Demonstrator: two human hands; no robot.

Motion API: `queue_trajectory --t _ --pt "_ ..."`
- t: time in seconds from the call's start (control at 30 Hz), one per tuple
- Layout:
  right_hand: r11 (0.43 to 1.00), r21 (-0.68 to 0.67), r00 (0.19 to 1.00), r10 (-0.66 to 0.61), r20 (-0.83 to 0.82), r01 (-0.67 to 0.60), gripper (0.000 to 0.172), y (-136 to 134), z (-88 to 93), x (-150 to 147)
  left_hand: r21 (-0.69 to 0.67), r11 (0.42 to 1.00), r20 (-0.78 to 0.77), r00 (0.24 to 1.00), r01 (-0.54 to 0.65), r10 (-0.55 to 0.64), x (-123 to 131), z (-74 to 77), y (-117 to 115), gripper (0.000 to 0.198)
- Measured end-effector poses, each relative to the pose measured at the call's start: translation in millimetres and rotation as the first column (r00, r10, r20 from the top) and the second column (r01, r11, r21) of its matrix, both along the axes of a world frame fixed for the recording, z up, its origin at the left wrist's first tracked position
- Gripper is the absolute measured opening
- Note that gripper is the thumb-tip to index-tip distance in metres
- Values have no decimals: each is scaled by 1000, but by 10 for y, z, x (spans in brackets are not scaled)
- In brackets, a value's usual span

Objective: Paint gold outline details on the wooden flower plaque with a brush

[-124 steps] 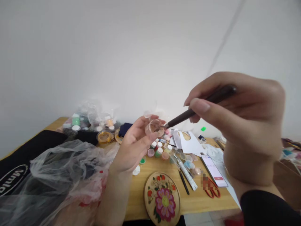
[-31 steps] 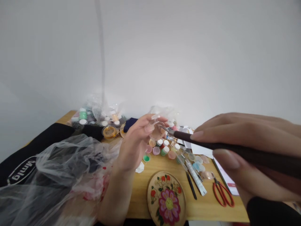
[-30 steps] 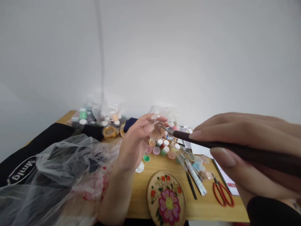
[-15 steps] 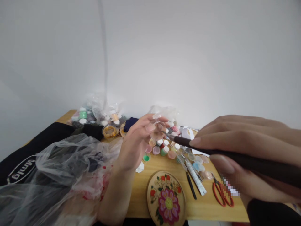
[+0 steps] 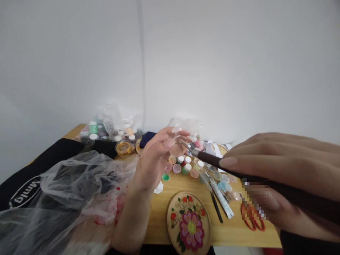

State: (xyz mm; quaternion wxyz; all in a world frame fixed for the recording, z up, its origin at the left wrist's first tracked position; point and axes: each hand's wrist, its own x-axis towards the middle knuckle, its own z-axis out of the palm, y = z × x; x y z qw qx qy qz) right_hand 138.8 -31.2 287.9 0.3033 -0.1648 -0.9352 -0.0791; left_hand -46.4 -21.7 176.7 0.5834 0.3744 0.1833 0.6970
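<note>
My left hand (image 5: 155,156) is raised over the table, its fingers and thumb closed on a small clear cup (image 5: 177,149). From the right, my right hand (image 5: 276,170) grips a dark-handled tool (image 5: 209,158) whose thin metal tip reaches to the cup's opening. What the cup holds is hard to make out. Below both hands a round wooden board (image 5: 188,223) with a painted pink flower and smaller red flowers lies at the table's front edge.
Small paint pots (image 5: 186,168) stand behind the board. Red-handled pliers (image 5: 252,217), a white tube (image 5: 221,198) and a black stick (image 5: 217,208) lie to the right. Clear plastic (image 5: 77,184) and black cloth (image 5: 47,163) cover the left. Bagged jars (image 5: 93,128) stand behind.
My right hand has shifted slightly right, and the tool's tip now sits a little higher and farther left at the cup. My left hand has barely moved.
</note>
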Motion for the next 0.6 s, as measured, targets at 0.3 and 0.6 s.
queue_trajectory --t 0.3,0.6 --pt "994 73 994 74 80 -80 11 8 -43 -6 10 1000 14 1000 17 -17 37 20 26 23" --pt "992 68 993 106 60 -110 13 92 -62 49 3 1000 5 1000 11 -11 46 26 33 24"
